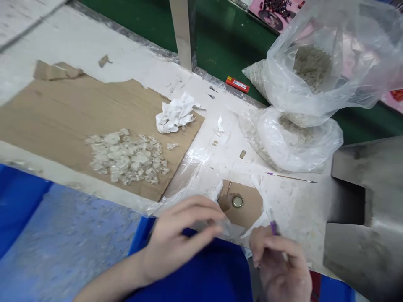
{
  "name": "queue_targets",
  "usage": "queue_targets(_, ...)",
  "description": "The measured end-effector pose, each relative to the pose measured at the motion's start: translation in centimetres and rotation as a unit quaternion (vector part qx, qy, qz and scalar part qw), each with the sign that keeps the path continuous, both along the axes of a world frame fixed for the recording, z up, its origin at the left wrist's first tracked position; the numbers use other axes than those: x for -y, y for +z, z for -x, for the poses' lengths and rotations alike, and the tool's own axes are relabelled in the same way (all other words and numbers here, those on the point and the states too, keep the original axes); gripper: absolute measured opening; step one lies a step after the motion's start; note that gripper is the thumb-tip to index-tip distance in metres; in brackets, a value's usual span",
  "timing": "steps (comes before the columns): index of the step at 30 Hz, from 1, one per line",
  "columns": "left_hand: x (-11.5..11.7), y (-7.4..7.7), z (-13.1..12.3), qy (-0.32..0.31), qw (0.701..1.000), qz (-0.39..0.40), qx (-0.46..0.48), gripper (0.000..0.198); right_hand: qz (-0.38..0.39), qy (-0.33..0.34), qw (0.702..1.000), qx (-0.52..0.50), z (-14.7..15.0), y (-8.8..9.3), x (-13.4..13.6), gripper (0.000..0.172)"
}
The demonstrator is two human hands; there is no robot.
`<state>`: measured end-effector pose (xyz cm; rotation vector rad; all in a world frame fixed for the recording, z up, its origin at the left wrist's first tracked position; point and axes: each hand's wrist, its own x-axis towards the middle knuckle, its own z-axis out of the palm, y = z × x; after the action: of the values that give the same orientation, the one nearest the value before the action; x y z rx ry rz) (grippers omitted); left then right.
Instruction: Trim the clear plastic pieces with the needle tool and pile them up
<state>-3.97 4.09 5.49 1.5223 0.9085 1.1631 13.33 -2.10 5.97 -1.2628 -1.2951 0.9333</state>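
Left hand point(173, 243): fingers point(195, 214) curled toward the thumb, a blurred translucent flake point(208, 225) at their tips; cannot tell whether they grip it.
Right hand point(280, 268): fingers point(270, 247) closed on a purple-handled pick point(273, 228), which rises from them.
Just ahead of the fingers: a bottle cap point(237, 201) lying on a cardboard scrap point(248, 214), on the white-crusted bench point(299, 209).
Left of and beyond the fingers: a heap of translucent flakes point(126, 157) on a cardboard sheet point(47, 109), with a crumpled white cloth point(174, 113) at its edge.
Right of and beyond the fingers: a second purple-tipped pick point(289, 177), then two clear plastic bags point(302, 142) of grey flakes.
Under the left fingers: a blue crate point(195, 268).
Amounts: one loose heap lies on the sheet; both bags look far fuller.
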Motion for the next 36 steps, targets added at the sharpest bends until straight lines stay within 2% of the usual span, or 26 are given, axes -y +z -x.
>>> queue_targets(2,-0.9,-1.0,2.0,0.087,0.983,-0.072,-0.142,0.014,-0.015,-0.041,0.998,-0.052,-0.2,-0.3,-0.2,0.030)
queue_targets(4,-2.0,-2.2,4.5,0.208,0.924,-0.134,-0.293,0.018,-0.019,-0.081,0.993,-0.078,-0.5,-0.8,-0.5,0.028)
queue_targets(6,-3.3,-3.4,7.0,0.300,0.853,-0.126,-0.409,0.010,-0.015,-0.107,0.992,-0.061,-0.9,-1.6,-0.8,0.027)
queue_targets(7,-3.9,-4.0,8.0,0.326,0.835,-0.128,-0.425,0.009,-0.006,-0.109,0.993,-0.032,-1.2,-2.1,-0.8,0.024)
queue_targets(10,-5.3,-5.4,9.3,0.330,0.820,-0.121,-0.453,0.005,0.032,-0.091,0.989,0.113,-2.1,-3.8,-0.8,0.009)
queue_targets(12,-5.5,-5.7,8.8,0.322,0.820,-0.126,-0.457,0.006,0.042,-0.078,0.978,0.189,-2.5,-4.6,-0.7,0.006)
queue_targets(14,-5.0,-5.6,7.4,0.288,0.832,-0.144,-0.451,0.009,0.035,-0.074,0.974,0.212,-2.8,-5.1,-0.5,0.006)
queue_targets(15,-4.5,-5.4,6.6,0.247,0.849,-0.158,-0.439,0.010,0.033,-0.078,0.973,0.214,-2.9,-5.2,-0.5,0.006)
queue_targets(17,-3.3,-5.0,5.0,0.090,0.894,-0.164,-0.406,0.013,0.030,-0.085,0.971,0.219,-2.9,-5.4,-0.4,0.007)
queue_targets(18,-2.6,-4.8,4.3,0.014,0.907,-0.152,-0.392,0.015,0.026,-0.087,0.970,0.224,-2.9,-5.4,-0.4,0.007)
queue_targets(20,-1.5,-4.9,3.2,-0.060,0.913,-0.140,-0.379,0.017,0.012,-0.085,0.968,0.236,-2.9,-5.6,-0.5,0.009)
queue_targets(24,-0.3,-5.9,2.2,-0.075,0.912,-0.132,-0.382,0.024,-0.013,-0.067,0.963,0.261,-2.8,-6.1,-0.5,0.012)
queue_targets(29,-0.4,-6.6,2.0,-0.066,0.920,-0.121,-0.366,0.024,-0.035,-0.043,0.958,0.281,-2.9,-6.5,-0.5,0.015)
queue_targets(33,-0.3,-5.6,1.7,-0.050,0.939,-0.109,-0.323,0.019,-0.040,-0.034,0.961,0.271,-2.9,-6.4,-0.6,0.017)
queue_targets(36,-0.1,-4.2,1.2,-0.031,0.973,-0.057,-0.223,0.019,-0.043,-0.046,0.964,0.257,-2.8,-6.4,-0.7,0.019)
